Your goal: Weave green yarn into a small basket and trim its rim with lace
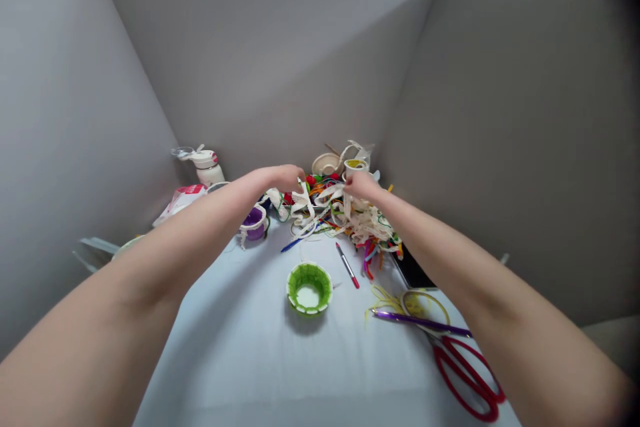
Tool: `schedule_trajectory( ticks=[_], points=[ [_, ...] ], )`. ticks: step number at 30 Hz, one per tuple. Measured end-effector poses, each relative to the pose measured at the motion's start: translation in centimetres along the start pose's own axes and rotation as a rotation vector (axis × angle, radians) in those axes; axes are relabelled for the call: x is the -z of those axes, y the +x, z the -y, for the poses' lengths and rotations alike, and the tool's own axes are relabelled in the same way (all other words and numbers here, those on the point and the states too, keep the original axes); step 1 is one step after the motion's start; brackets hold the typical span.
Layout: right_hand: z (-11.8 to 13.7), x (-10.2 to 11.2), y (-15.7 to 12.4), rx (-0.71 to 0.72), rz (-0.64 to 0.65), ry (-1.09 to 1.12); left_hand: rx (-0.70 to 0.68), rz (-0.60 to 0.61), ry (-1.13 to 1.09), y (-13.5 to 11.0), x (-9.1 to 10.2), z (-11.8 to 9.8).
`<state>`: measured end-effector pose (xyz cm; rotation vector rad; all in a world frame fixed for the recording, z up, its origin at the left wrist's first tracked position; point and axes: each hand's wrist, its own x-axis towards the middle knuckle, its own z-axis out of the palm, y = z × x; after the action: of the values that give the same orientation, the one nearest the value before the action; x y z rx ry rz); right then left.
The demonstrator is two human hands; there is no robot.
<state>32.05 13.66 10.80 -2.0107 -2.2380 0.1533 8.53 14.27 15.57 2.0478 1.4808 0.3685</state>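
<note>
Both arms reach to the back of the table, over a tangled heap of white lace trim (367,221) and coloured strands. My left hand (289,178) has its fingers closed on a strip of white lace (306,201) that hangs down toward the heap. To the right, my right hand (361,185) pinches another white lace piece (347,203) at the heap's upper edge. Nearer to me, a small cup (309,288) with a green woven wall and a white bottom stands upright, touched by neither hand.
Red-handled scissors (470,373), a purple pen (420,322) and yellow strands (387,300) lie at right. A red-tipped marker (347,265) and a blue pen (291,245) lie mid-table. A purple cup (255,223) and white bottle (210,170) stand left. Grey panels (265,60) enclose the table.
</note>
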Motion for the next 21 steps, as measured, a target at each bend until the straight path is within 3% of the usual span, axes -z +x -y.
schedule_trajectory(
  ticks=[4, 6, 8, 10, 12, 16, 19, 21],
  points=[
    [0.9, 5.2, 0.7, 0.044, -0.256, 0.263, -0.08, -0.099, -0.23, -0.2, -1.6, -2.0],
    [2.1, 8.1, 0.6, 0.165, -0.346, 0.706, -0.116, -0.13, -0.392, -0.3, -2.7, -3.9],
    [3.6, 10.7, -0.3, 0.285, -0.362, 0.983, -0.16, -0.112, -0.53, -0.1, -3.6, -6.0],
    [4.9, 12.7, -1.7, 0.367, -0.356, 1.114, -0.196, -0.101, -0.646, 0.3, -4.2, -7.9],
    [5.6, 14.2, -3.4, 0.409, -0.342, 1.179, -0.166, -0.165, -0.768, 0.8, -4.0, -9.1],
    [4.7, 14.9, -5.2, 0.402, -0.324, 1.222, -0.113, -0.247, -0.984, 1.7, -1.1, -9.4],
    [2.0, 13.1, -4.5, 0.289, -0.285, 1.118, -0.138, -0.422, -1.108, 1.9, 2.7, -8.7],
    [-0.3, 11.2, -3.7, 0.172, -0.241, 0.923, -0.209, -0.575, -1.157, 1.8, 5.5, -8.2]
  ],
)
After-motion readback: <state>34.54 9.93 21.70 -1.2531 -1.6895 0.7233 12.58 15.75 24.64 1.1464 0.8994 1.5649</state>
